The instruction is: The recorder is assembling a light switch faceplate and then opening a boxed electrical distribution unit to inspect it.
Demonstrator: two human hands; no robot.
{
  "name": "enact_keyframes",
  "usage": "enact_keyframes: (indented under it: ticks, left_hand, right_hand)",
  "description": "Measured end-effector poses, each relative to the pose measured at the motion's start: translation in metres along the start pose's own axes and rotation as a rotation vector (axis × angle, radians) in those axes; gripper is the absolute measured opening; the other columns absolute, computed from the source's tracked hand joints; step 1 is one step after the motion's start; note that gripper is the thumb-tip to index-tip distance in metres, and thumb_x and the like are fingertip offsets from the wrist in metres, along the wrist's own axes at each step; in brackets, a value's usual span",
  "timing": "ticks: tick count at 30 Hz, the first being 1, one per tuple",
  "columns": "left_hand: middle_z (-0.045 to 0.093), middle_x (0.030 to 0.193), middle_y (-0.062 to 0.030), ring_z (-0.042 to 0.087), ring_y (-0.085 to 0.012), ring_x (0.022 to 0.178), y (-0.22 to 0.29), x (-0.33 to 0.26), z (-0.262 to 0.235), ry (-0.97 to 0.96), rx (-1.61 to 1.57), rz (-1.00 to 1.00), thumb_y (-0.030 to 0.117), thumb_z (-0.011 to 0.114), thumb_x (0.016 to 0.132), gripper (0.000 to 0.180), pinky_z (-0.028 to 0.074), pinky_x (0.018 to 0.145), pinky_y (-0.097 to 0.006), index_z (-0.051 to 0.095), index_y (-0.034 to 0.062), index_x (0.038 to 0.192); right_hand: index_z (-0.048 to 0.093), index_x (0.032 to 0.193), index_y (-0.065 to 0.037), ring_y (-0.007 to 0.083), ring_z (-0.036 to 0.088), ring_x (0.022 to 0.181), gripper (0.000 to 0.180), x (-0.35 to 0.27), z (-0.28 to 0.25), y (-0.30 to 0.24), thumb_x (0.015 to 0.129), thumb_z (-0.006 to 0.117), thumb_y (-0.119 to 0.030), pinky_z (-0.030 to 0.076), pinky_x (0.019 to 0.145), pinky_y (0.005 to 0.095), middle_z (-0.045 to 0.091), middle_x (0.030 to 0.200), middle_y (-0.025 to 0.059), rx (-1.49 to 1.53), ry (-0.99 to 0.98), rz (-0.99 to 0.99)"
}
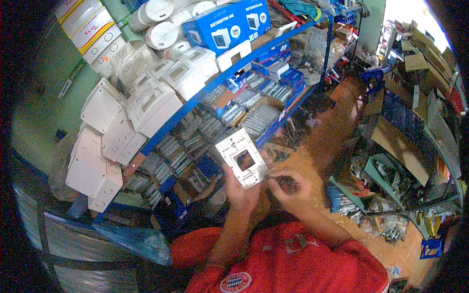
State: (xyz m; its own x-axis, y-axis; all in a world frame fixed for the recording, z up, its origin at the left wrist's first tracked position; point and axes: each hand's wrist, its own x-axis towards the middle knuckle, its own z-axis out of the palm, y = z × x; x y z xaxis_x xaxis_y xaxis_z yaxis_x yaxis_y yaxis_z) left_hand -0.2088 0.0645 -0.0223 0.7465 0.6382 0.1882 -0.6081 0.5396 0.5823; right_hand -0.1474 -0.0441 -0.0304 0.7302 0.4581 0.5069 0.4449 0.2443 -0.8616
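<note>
White frame plate held between two bare hands, centre of the frame. The plate (236, 142), a rectangle with a squarish opening, is tilted in view: its long axis runs steeply from upper left to lower right — its lower end lies toward both hands, its upper end toward the shelf (168, 124). The left hand (240, 191) is the nearer and the one bearing it, partly closed about the lower left edge, thumb along that side and fingers behind (skin shows through the opening). The right hand (289, 189) lies to the lower right, its thumb and fingertips drawn together at the plate's lower right corner; from it, the plate extends up and to the left. Whether those fingertips press the corner or pinch some small part cannot be told. The governing relation is thus corner to fingertips — touching or just beside, the view does not settle which. Beyond, white boxes (93, 171) fill the left of the frame, and blue cartons (215, 31) stand at upper centre.
</note>
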Motion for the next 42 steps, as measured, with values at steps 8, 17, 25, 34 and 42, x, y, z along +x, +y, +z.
enact_keyframes:
  ticks: [8,17,25,34,42]
  left_hand:
    - [0.051,0.119,-0.0241,0.055,-0.0359,0.104,-0.002,-0.003,-0.003,-0.067,0.041,-0.027,0.054,0.018,0.094,0.066,0.044,0.091,-0.047,0.024,0.0043,0.137]
    - [0.053,0.115,-0.0246,0.059,-0.0359,0.096,-0.004,-0.005,0.002,0.004,-0.055,-0.047,0.054,0.020,0.094,0.062,0.047,0.086,-0.047,0.031,0.0064,0.133]
    - [0.054,0.117,-0.0234,0.056,-0.0349,0.101,-0.006,-0.008,-0.003,-0.050,0.086,-0.033,0.058,0.020,0.092,0.068,0.044,0.090,-0.046,0.030,0.0064,0.134]
    - [0.053,0.121,-0.0181,0.051,-0.0283,0.109,-0.009,-0.010,-0.012,-0.059,0.355,-0.054,0.061,0.018,0.091,0.077,0.037,0.095,-0.040,0.037,-0.0018,0.131]
    - [0.053,0.121,-0.0181,0.051,-0.0285,0.109,-0.015,-0.008,-0.017,-0.051,0.344,-0.049,0.060,0.019,0.092,0.073,0.038,0.094,-0.041,0.035,0.0007,0.133]
  right_hand:
    - [0.066,0.086,-0.005,0.0166,0.066,0.078,0.017,-0.001,-0.001,0.001,0.070,0.072,-0.002,0.050,0.073,0.0269,0.068,0.086,0.0091,-0.012,-0.012,-0.043]
    - [0.066,0.085,-0.005,0.0160,0.065,0.078,0.016,0.000,-0.006,-0.001,0.071,0.072,-0.003,0.050,0.073,0.0274,0.067,0.083,0.0072,-0.038,0.064,-0.026]
    - [0.066,0.089,-0.008,0.0212,0.063,0.070,0.024,0.012,-0.013,0.001,0.067,0.074,-0.003,0.051,0.064,0.0301,0.063,0.078,0.0078,-0.184,-0.087,-0.208]
    - [0.063,0.103,-0.014,0.0266,0.064,0.077,0.041,0.028,-0.023,0.001,0.062,0.069,-0.014,0.053,0.064,0.0366,0.061,0.092,0.0067,-0.552,-0.336,-0.493]
    - [0.063,0.102,-0.016,0.0274,0.064,0.079,0.035,0.027,-0.024,0.008,0.067,0.064,-0.011,0.054,0.065,0.0358,0.061,0.098,0.0061,-0.426,-0.401,-0.367]
